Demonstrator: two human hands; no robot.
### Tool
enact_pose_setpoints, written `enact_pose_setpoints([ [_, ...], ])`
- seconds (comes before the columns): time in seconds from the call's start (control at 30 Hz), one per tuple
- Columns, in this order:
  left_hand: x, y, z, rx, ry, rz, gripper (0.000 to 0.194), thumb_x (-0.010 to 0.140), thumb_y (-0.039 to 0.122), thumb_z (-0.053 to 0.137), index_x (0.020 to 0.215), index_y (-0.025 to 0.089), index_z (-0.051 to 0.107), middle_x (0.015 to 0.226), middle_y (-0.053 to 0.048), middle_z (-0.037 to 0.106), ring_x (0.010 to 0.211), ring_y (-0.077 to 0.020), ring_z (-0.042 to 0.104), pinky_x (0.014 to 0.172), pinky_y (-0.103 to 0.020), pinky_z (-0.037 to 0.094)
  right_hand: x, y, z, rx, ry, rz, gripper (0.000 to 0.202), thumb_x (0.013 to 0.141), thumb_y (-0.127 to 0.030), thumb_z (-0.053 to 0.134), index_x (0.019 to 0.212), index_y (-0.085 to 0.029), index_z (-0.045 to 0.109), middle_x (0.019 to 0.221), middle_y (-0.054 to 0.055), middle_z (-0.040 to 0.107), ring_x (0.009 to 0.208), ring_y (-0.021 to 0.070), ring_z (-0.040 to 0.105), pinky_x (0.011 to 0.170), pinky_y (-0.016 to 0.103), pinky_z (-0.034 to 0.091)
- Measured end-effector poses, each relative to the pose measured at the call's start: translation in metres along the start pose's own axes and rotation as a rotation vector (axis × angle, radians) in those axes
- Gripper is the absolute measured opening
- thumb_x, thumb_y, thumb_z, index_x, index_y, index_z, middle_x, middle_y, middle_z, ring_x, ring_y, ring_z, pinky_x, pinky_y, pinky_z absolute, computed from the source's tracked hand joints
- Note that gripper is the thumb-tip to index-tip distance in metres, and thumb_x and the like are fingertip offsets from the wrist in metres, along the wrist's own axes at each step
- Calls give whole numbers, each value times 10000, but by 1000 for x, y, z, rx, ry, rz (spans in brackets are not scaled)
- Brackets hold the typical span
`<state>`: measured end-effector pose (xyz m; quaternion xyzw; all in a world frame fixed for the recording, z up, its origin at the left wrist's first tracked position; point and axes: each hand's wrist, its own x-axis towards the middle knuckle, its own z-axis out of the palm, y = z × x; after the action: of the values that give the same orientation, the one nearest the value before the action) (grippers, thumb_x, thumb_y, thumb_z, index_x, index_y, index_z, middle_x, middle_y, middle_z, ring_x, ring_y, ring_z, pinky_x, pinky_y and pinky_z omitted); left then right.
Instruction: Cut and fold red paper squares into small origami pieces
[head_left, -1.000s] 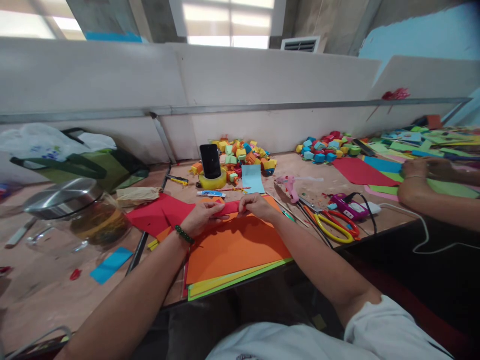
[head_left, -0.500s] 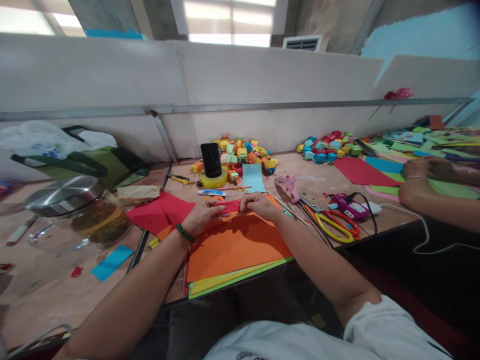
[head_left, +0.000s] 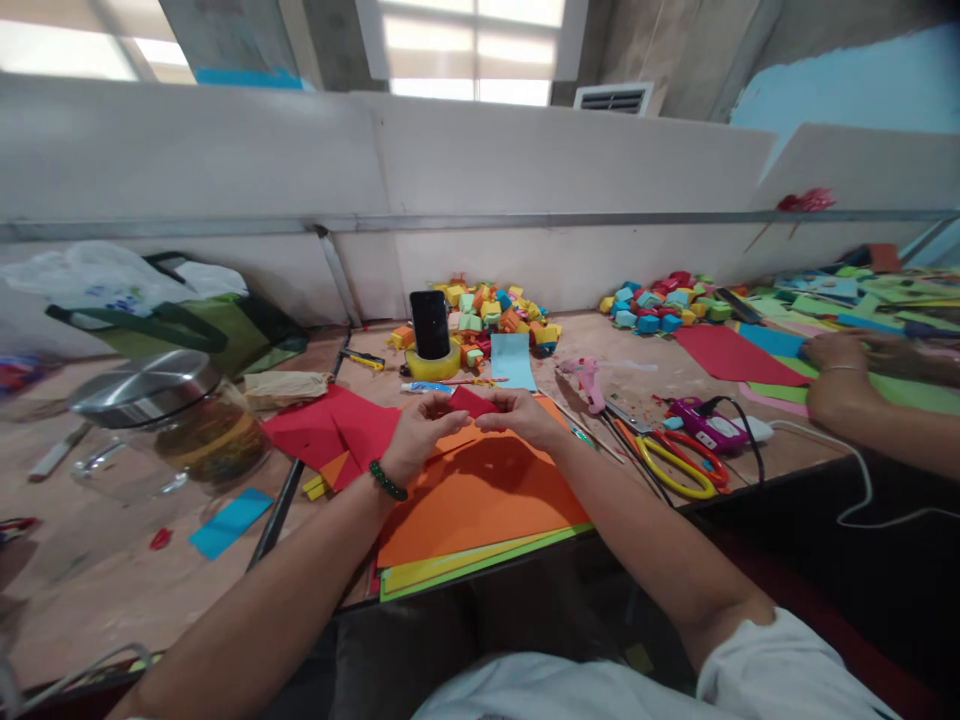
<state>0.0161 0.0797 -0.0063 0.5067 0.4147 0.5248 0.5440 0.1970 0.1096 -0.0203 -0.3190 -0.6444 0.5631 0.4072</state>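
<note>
A small piece of red paper (head_left: 472, 402) is held up between both hands, over a stack of coloured sheets with an orange sheet (head_left: 487, 495) on top. My left hand (head_left: 421, 430), with a green bead bracelet at the wrist, pinches its left side. On the other side my right hand (head_left: 523, 415) grips the right end with thumb and fingers. Larger red paper (head_left: 330, 425) lies to the left of my left hand. Just beyond the hands are a glue tube (head_left: 426, 387) and a light blue paper strip (head_left: 513, 360).
A glass jug (head_left: 187, 440) with a metal lid stands at left. A phone (head_left: 430, 325) leans in a tape roll before a pile of small paper boxes (head_left: 495, 310). Scissors (head_left: 675, 465) and a pink glue gun (head_left: 589, 385) lie right. A co-worker's hands (head_left: 840, 365) are at far right.
The red paper, flat and stretched between my hands before, now stands tilted up and looks bent or folded. My hands have come closer together around it. The view has shifted slightly.
</note>
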Motion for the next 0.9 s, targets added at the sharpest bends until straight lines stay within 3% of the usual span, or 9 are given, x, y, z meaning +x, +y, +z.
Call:
enact_pose_setpoints([
  [0.13, 0, -2, 0, -39, 42, -47, 454, 474, 447, 879, 696, 154, 612, 644, -7, 680, 683, -178, 691, 648, -258, 510, 1, 0, 0, 29, -10, 19, 354, 607, -352, 784, 892, -161, 697, 712, -10, 641, 613, 99, 534, 563, 215, 392],
  [0.37, -1, 0, -1, -68, 80, -114, 468, 408, 394, 911, 704, 143, 650, 655, -21, 698, 719, -205, 710, 652, -263, 512, 2, 0, 2, -50, -56, -6, 251, 637, -335, 761, 790, -155, 676, 633, -31, 586, 568, 90, 471, 532, 214, 351],
  [0.63, -1, -2, -2, -79, 92, -130, 376, 530, 328, 882, 760, 129, 661, 730, -51, 727, 770, -207, 719, 751, -297, 536, 2, 2, 6, -107, -65, -72, 256, 697, -326, 693, 907, -181, 675, 702, -26, 554, 610, 100, 405, 546, 215, 309],
  [0.9, 0, -2, -3, -60, 99, -118, 327, 554, 326, 870, 720, 132, 665, 685, -57, 730, 722, -212, 720, 659, -277, 548, 4, 3, 5, -136, -72, -71, 190, 660, -329, 696, 736, -168, 631, 655, -36, 512, 615, 103, 410, 577, 227, 324],
])
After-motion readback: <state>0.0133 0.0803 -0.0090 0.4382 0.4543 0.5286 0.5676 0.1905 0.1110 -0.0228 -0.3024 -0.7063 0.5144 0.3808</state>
